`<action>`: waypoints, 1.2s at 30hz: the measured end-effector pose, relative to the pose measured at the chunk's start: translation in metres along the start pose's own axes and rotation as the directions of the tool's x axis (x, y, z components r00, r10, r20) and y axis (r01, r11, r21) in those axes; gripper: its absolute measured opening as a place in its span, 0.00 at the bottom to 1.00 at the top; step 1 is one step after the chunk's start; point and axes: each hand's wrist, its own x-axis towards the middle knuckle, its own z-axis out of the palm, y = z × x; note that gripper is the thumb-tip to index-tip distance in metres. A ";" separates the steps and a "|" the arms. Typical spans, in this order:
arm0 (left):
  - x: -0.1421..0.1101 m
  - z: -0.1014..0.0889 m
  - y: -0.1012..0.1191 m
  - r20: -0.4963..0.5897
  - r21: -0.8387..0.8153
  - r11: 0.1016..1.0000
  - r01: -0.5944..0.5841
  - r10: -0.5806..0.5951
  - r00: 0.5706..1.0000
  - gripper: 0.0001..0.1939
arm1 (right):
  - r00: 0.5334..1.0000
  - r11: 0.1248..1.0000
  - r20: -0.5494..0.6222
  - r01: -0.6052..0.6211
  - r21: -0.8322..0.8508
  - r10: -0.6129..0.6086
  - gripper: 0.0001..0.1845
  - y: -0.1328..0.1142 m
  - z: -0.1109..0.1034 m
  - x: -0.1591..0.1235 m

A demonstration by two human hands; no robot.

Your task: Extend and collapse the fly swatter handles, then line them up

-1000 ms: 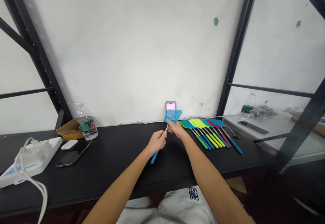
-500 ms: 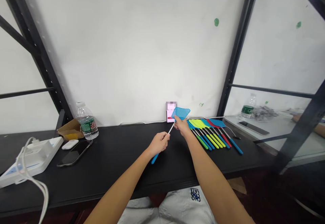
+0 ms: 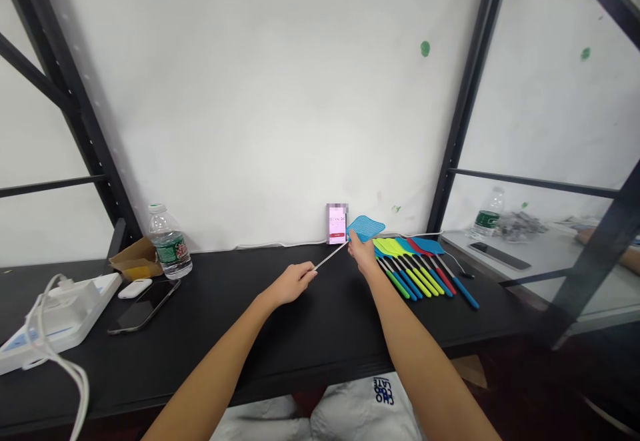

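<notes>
A blue fly swatter (image 3: 367, 227) is held slanting above the black tabletop, its mesh head up to the right. My right hand (image 3: 361, 255) is closed around it just below the head. My left hand (image 3: 290, 283) is closed on the other end, and its fingers hide the grip. Between the two hands a thin metal shaft (image 3: 330, 255) shows bare. Just right of my right hand, several fly swatters (image 3: 434, 274) with green, blue, yellow and red handles lie side by side, heads toward the wall.
A lit phone (image 3: 337, 224) leans upright on the wall. Leftward are a water bottle (image 3: 171, 247), an open cardboard box (image 3: 137, 261), a white case (image 3: 135, 288), a dark phone (image 3: 145, 309) and a power strip (image 3: 65, 317) with cables. A black rack post (image 3: 465, 87) rises behind the swatters.
My left hand has moved left, away from my right hand, and more of the shaft shows between them. My right hand and the swatter's head have shifted slightly right.
</notes>
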 end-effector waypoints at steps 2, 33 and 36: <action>-0.003 -0.005 -0.011 -0.016 0.095 0.995 0.010 -0.009 1.000 0.17 | 0.999 1.000 0.014 -0.029 0.004 0.029 0.18 0.000 -0.004 0.000; -0.021 -0.041 -0.068 -0.153 0.443 0.808 0.388 -0.358 0.921 0.14 | 0.968 0.608 -0.094 0.069 -0.791 -0.232 0.20 0.015 -0.076 0.018; -0.021 -0.045 -0.074 -0.176 0.456 0.768 0.450 -0.418 0.891 0.16 | 0.970 0.604 -0.114 0.041 -0.796 -0.215 0.21 0.014 -0.077 0.019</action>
